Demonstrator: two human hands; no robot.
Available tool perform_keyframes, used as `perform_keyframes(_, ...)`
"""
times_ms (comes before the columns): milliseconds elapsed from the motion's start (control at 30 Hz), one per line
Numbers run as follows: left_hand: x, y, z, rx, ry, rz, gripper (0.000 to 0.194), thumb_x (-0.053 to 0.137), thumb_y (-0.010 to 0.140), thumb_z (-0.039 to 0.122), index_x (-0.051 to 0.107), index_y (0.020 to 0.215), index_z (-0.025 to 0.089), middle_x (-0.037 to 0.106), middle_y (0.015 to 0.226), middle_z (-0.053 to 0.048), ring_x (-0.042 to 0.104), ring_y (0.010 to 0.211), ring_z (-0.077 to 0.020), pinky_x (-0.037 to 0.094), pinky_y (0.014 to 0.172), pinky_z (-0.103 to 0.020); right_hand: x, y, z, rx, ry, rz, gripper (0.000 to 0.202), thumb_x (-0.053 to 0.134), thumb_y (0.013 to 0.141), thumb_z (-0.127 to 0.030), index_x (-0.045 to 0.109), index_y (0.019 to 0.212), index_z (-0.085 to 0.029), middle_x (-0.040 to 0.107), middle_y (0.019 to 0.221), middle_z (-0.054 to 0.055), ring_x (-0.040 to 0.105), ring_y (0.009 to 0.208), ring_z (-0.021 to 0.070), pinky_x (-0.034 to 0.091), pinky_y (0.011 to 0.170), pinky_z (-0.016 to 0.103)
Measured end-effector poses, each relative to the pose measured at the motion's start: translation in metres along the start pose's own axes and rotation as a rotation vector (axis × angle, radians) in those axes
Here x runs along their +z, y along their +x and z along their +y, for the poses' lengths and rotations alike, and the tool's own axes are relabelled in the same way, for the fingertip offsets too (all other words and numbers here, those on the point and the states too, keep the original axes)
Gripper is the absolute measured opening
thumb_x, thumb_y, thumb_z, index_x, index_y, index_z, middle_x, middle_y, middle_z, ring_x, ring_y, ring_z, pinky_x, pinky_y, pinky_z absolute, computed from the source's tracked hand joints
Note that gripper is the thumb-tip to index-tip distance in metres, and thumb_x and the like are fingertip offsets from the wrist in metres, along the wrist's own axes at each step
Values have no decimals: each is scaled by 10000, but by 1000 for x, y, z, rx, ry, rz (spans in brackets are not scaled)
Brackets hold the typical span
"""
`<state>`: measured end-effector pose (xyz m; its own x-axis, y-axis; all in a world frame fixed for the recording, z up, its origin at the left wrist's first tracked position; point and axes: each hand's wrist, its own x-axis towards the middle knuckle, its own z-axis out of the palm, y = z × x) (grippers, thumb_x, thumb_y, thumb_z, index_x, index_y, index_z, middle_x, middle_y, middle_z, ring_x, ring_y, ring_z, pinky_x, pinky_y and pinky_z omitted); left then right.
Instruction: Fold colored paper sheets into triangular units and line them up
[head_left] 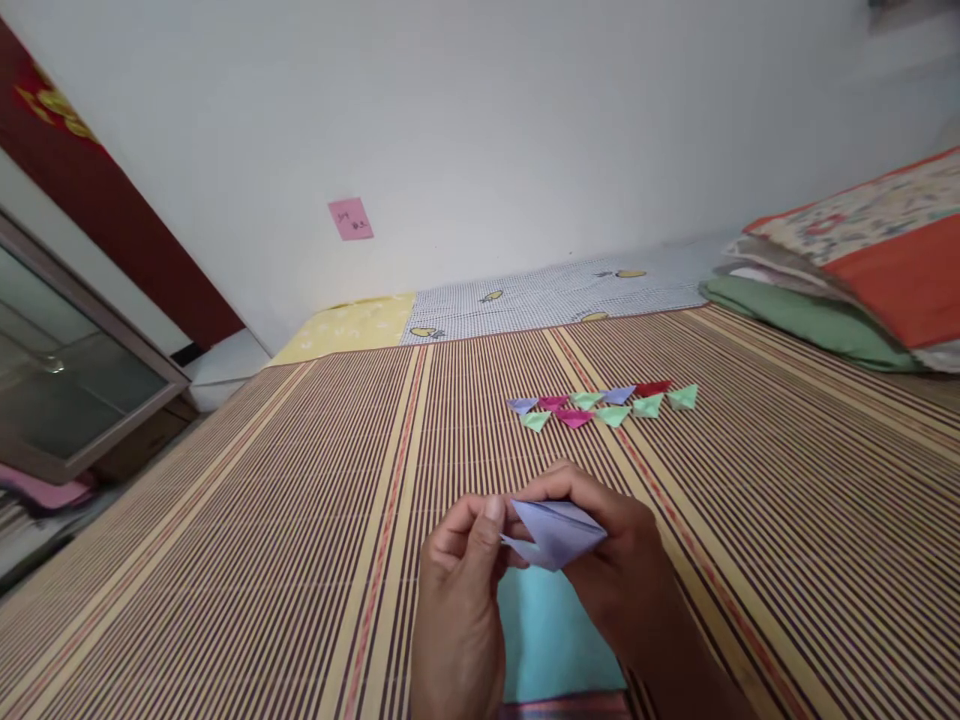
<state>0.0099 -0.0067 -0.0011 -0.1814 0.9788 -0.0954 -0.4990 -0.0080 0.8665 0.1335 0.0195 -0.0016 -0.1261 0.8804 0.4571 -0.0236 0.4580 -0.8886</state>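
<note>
Left hand (pixel 461 590): thumb and fingers closed on the left end of a lavender folded paper (pixel 566 535). Right hand (pixel 619 530): closed on the same piece from the right, fingers mostly hidden behind it. Paper is held up between the two hands, pointed at its ends, with a fold line along the top.

Below the hands: light-blue paper (pixel 559 635), flat, partly covered by both hands. Pink-purple strip (pixel 566 706) at its near edge, cut off by the frame; can't tell what it is.

Everything sits over a striped mat (pixel 300 530), tan and dark with red-patterned bands.

Ahead of the hands, slightly right: small folded papers (pixel 613 416) in two staggered rows, five each. Far row, left to right: lavender, magenta, green, lavender, red. Near row: green, magenta, then three green.

Beyond the mat: yellow cloth (pixel 352 325) on the left, checked cloth (pixel 517 300) beside it, against the white wall (pixel 480 130). Pink note (pixel 350 219) with handwriting on the wall.

Far right: stacked bedding (pixel 885 270). Far left: glass-paned door (pixel 67 350).
</note>
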Motion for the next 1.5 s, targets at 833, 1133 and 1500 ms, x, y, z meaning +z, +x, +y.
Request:
perform_keyframes(833,5,2,-5,159,161,-28,99,810,826,277,771,792,193,698,693,3,633,677,-118,508,675,-198,14,2,16,279,751,49,121,696,776,-130,747,804,-236,596,696,-32,544,651,118,435,618,221)
perform_keyframes(1133,7,-2,-3,142,165,102,182,852,763,337,781,783,170,712,695,-21,637,670,-146,509,657,-230,12,1,12,78,424,112,189,685,783,-75,755,813,-248,579,848,-11,553,771,139,440,622,219)
perform_keyframes(1500,8,2,-1,-45,-205,48,214,894,710,319,784,755,142,681,718,-35,610,676,-143,527,676,-258,9,-2,6,-210,-106,114,350,580,808,0,725,974,-272,648,934,4,640,924,185,495,761,277)
